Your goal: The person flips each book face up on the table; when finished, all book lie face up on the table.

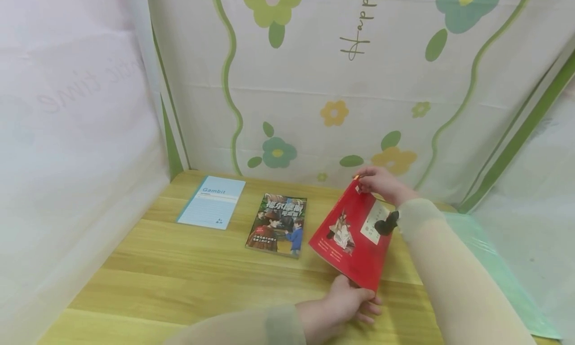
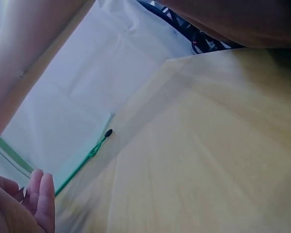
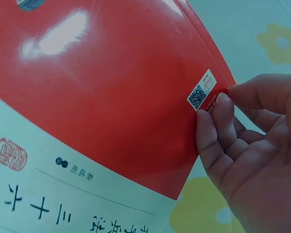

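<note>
A red book (image 1: 352, 237) (image 3: 102, 97) is tilted up off the wooden table (image 1: 179, 275) between both hands. My right hand (image 1: 382, 184) (image 3: 242, 145) pinches its far top corner, fingertips (image 3: 211, 114) on the edge beside a small QR label. My left hand (image 1: 348, 302) grips the book's near bottom corner from below. In the left wrist view only a few fingertips (image 2: 41, 194) show at the lower left, above the table top (image 2: 208, 145). A dark device (image 1: 387, 223) sits on the right wrist.
A dark illustrated book (image 1: 277, 225) lies flat left of the red one. A light blue "Gambit" notebook (image 1: 212, 201) lies further left. A flowered cloth (image 1: 341, 85) hangs behind; white sheeting (image 1: 67, 160) closes the left side. A green folder (image 1: 494, 275) lies at the right.
</note>
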